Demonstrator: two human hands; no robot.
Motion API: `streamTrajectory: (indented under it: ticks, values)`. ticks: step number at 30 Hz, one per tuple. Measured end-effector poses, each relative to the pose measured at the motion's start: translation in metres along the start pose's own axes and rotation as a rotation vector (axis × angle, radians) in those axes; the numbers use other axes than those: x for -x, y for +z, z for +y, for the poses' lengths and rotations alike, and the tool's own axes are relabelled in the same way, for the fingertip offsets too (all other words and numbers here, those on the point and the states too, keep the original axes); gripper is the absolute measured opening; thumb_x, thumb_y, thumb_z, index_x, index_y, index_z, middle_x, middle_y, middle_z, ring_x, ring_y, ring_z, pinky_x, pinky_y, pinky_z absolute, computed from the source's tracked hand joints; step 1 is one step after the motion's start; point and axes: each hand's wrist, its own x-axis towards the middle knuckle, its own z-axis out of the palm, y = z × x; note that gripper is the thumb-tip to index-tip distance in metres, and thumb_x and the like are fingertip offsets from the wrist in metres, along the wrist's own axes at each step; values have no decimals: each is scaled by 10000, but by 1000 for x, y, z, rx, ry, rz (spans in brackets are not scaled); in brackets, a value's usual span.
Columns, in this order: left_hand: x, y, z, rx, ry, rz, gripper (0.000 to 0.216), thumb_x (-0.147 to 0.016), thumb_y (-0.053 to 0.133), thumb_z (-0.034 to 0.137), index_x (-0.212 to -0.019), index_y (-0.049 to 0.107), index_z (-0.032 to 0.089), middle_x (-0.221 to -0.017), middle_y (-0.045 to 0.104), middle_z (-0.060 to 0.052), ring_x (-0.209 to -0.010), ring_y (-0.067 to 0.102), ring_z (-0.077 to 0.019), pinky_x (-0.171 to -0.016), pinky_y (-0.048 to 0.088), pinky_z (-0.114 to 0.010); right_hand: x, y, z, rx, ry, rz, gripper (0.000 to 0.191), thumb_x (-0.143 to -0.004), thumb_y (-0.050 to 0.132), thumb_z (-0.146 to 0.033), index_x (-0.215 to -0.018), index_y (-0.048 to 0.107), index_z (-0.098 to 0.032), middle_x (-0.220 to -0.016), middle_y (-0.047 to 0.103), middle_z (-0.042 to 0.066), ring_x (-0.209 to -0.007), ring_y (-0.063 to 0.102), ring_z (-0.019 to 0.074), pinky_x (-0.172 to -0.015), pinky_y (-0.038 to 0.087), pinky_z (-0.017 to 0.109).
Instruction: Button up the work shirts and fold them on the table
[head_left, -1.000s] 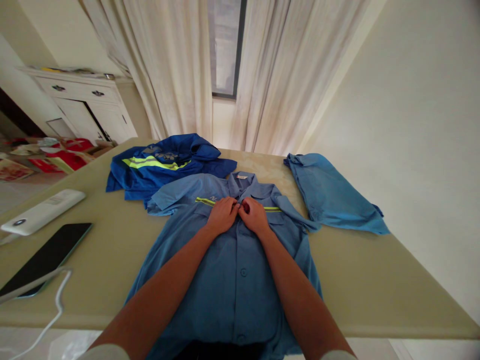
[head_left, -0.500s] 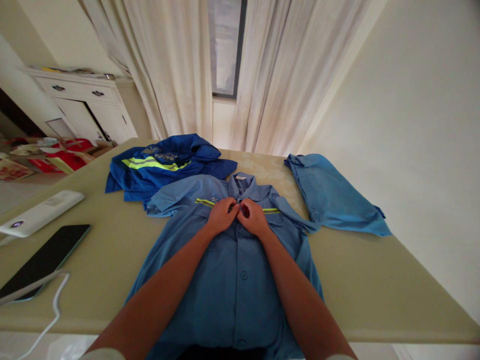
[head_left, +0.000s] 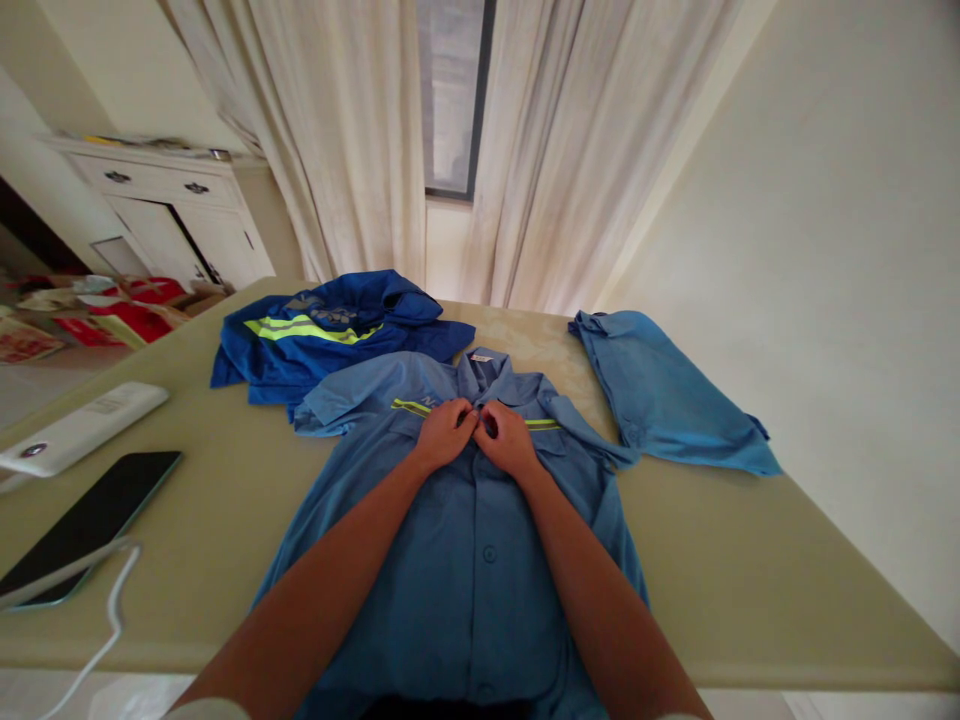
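Observation:
A blue short-sleeved work shirt [head_left: 427,580] lies front up on the table, its collar at the far end and a yellow reflective stripe across the chest. On its front placket, just below the collar, my left hand [head_left: 448,432] pinches the cloth from the left. My right hand [head_left: 504,436] pinches the same spot from the right, and the fingertips of both hands meet there. Whatever button or buttonhole lies between the fingers is hidden. Lower on the placket, a round button [head_left: 490,554] shows.
Behind the shirt's left sleeve lies a darker blue garment [head_left: 300,350] with a yellow stripe. Folded blue clothing [head_left: 667,390] rests at the right edge of the table [head_left: 750,570]. A white power bank [head_left: 90,425], a black phone [head_left: 90,520] and a white cable [head_left: 114,600] are on the left.

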Motion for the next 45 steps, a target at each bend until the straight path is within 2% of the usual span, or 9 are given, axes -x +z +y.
streamTrajectory:
  ticks: [14,18,23,27,31,35,38,45]
  values:
    - [-2,-1,0,13,69,-42,166,-951,543,310,-896,660,206,-871,704,-14,-820,623,-182,-746,411,-285,1,-2,1,-34,-7,42,124,-844,510,-272,-738,457,-237,-676,500,-22,-625,452,153,-623,332,276]
    - [-3,0,-1,28,64,-30,163,-932,565,309,-845,646,196,-833,685,-1,-770,596,-164,-708,387,-270,2,-4,1,-73,-40,28,105,-843,495,-256,-744,464,-237,-675,498,-20,-622,453,155,-619,341,275]
    - [-4,1,-1,62,42,-32,312,-956,532,381,-718,622,201,-707,639,10,-723,579,-161,-670,368,-259,2,-6,2,-106,-65,68,96,-854,477,-238,-760,492,-228,-680,500,-20,-614,456,150,-618,350,276]
    - [-7,1,-1,71,45,-20,301,-961,528,382,-762,665,202,-741,678,-5,-739,595,-169,-698,398,-261,1,-7,2,-90,-62,69,111,-873,472,-258,-770,499,-226,-675,501,-24,-611,455,148,-619,355,273]
    - [-9,1,-4,159,34,-35,252,-942,553,370,-876,725,197,-822,735,-17,-764,635,-172,-723,445,-263,2,-8,1,-22,2,55,138,-903,473,-293,-785,501,-228,-665,512,-26,-607,463,151,-624,357,272]
    - [-11,3,-7,312,24,-27,277,-881,633,427,-905,756,180,-885,769,-36,-782,669,-186,-727,484,-273,8,-6,-3,37,176,-1,148,-914,498,-315,-796,529,-232,-667,570,-13,-619,521,166,-608,352,270]
    - [-11,4,-10,382,14,-35,290,-840,676,444,-889,766,173,-890,779,-48,-807,686,-201,-742,507,-285,17,-2,-9,71,271,49,163,-924,512,-323,-797,559,-232,-694,619,1,-647,567,179,-626,364,274]
    - [-10,3,-9,449,26,-30,259,-827,696,414,-877,758,168,-846,775,-44,-798,702,-207,-761,525,-304,27,8,-13,165,200,129,132,-951,499,-302,-867,570,-229,-772,651,17,-697,593,190,-657,382,274]
